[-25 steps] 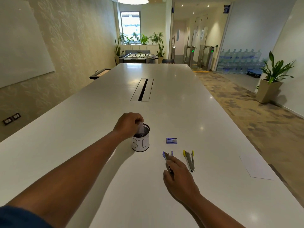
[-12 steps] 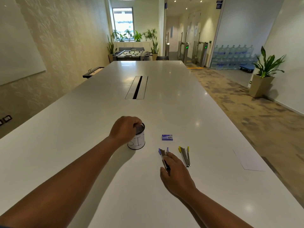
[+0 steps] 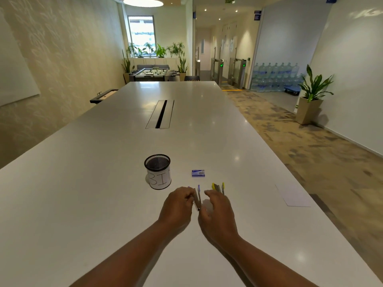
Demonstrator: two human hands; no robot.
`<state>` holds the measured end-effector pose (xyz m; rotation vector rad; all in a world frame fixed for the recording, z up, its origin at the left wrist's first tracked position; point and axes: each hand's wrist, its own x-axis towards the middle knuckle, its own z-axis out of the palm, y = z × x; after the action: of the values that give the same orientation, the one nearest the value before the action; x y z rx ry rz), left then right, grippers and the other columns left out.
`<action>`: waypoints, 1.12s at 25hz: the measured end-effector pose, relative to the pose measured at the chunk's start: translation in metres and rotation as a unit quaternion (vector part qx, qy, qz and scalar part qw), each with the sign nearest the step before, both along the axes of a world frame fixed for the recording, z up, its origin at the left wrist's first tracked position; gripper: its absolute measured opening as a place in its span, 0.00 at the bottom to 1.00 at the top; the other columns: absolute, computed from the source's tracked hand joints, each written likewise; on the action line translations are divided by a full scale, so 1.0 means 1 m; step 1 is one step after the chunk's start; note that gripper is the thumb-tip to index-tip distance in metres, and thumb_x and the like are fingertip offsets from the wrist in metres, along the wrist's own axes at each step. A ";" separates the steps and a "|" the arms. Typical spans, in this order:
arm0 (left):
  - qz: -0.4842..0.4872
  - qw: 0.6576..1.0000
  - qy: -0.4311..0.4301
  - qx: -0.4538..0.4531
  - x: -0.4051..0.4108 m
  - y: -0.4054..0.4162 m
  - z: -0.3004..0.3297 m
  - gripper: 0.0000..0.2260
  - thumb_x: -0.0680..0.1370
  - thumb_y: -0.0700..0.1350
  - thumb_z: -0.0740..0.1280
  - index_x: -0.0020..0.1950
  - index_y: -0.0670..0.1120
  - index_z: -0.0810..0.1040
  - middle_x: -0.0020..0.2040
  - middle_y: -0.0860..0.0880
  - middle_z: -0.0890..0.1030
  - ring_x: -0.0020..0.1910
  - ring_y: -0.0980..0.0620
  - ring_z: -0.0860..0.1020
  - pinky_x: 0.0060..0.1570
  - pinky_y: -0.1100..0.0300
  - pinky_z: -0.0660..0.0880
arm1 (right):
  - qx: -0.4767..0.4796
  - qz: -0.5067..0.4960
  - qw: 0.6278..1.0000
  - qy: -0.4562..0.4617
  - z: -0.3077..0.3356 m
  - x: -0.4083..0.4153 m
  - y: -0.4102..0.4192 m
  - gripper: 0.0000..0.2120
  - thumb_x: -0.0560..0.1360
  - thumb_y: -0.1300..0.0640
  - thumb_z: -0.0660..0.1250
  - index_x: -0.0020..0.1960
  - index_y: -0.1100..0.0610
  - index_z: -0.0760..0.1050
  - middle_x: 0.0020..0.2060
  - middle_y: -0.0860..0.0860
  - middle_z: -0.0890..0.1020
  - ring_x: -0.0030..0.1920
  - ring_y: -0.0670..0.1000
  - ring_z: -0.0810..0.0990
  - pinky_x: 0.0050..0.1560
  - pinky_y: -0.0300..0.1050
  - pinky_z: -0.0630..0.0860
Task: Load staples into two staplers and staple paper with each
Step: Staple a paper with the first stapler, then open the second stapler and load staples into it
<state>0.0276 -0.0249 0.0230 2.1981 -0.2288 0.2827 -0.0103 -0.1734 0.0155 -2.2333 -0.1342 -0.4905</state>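
Head view: both hands meet over the blue stapler (image 3: 198, 196) on the counter (image 3: 103, 183). The left hand (image 3: 177, 206) pinches its side with curled fingers; the right hand (image 3: 217, 212) hovers with fingers loosely spread. The yellow stapler (image 3: 218, 187) lies just beyond the right fingers, the staple box (image 3: 198, 173) farther ahead, the paper (image 3: 294, 196) well to the right.

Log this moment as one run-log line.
left hand: holds blue stapler | right hand: beside it, grip unclear | yellow stapler: untouched | staple box: closed
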 end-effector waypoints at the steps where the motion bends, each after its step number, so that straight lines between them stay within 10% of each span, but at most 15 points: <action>1: 0.003 0.999 -0.040 0.018 -0.002 -0.005 -0.001 0.12 0.78 0.40 0.64 0.44 0.57 0.81 0.41 0.59 0.82 0.44 0.64 0.79 0.44 0.61 0.76 | -0.008 -0.035 0.999 -0.017 0.000 0.001 -0.007 0.18 0.75 0.53 0.63 0.64 0.50 0.76 0.58 0.38 0.75 0.55 0.40 0.69 0.55 0.25 0.65; 6: -0.079 0.977 -0.130 0.150 -0.001 -0.040 0.002 0.11 0.78 0.40 0.64 0.53 0.46 0.85 0.51 0.50 0.86 0.52 0.52 0.81 0.61 0.55 0.72 | -0.075 -0.111 0.987 0.085 0.003 0.016 -0.049 0.14 0.73 0.47 0.71 0.55 0.52 0.77 0.50 0.48 0.80 0.52 0.55 0.75 0.49 0.47 0.72; 9: -0.106 0.960 -0.109 0.234 0.001 -0.055 0.002 0.11 0.75 0.39 0.61 0.46 0.48 0.82 0.45 0.52 0.84 0.53 0.52 0.76 0.71 0.53 0.62 | -0.093 -0.118 0.983 0.108 0.003 0.022 -0.054 0.16 0.71 0.40 0.68 0.37 0.50 0.69 0.36 0.46 0.75 0.41 0.52 0.73 0.38 0.48 0.70; 15: -0.128 0.959 -0.050 0.247 0.004 -0.066 0.004 0.11 0.74 0.42 0.61 0.49 0.51 0.81 0.49 0.53 0.84 0.60 0.50 0.75 0.73 0.47 0.59 | -0.040 -0.120 0.986 0.112 0.006 0.027 -0.056 0.17 0.73 0.48 0.67 0.31 0.57 0.72 0.28 0.50 0.76 0.31 0.51 0.73 0.31 0.48 0.67; 19: -0.103 0.993 -0.060 0.022 -0.001 -0.080 0.009 0.14 0.77 0.40 0.63 0.61 0.49 0.80 0.58 0.52 0.80 0.57 0.53 0.78 0.62 0.58 0.72 | 0.194 -0.126 0.969 0.088 0.009 0.016 -0.069 0.12 0.74 0.56 0.70 0.33 0.58 0.77 0.27 0.49 0.78 0.29 0.45 0.72 0.31 0.41 0.69; 22: -0.089 0.940 0.145 -0.295 -0.005 -0.101 0.018 0.24 0.83 0.44 0.64 0.77 0.57 0.63 0.73 0.53 0.68 0.69 0.52 0.73 0.67 0.58 0.71 | 0.390 -0.073 0.912 0.099 0.017 0.006 -0.080 0.11 0.78 0.59 0.68 0.39 0.59 0.82 0.30 0.49 0.77 0.31 0.45 0.72 0.32 0.37 0.70; 24: -0.084 0.871 0.229 -0.427 -0.001 -0.112 0.020 0.18 0.85 0.48 0.61 0.75 0.59 0.66 0.72 0.51 0.74 0.68 0.51 0.75 0.68 0.52 0.73 | 0.371 -0.021 0.922 0.114 0.019 0.003 -0.082 0.13 0.80 0.58 0.67 0.39 0.60 0.82 0.29 0.50 0.77 0.29 0.46 0.71 0.29 0.36 0.69; 28: -0.071 0.863 0.212 -0.453 -0.001 -0.115 0.009 0.08 0.84 0.48 0.62 0.58 0.54 0.81 0.57 0.45 0.84 0.56 0.46 0.83 0.51 0.50 0.80 | 0.232 0.026 0.964 0.124 0.012 0.004 -0.075 0.14 0.82 0.51 0.63 0.44 0.57 0.81 0.33 0.50 0.83 0.34 0.51 0.81 0.36 0.43 0.79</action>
<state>0.0270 -0.1404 0.0319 1.2452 0.0060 -0.1676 -0.0067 -0.2488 0.0276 -1.8048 0.0512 -0.1836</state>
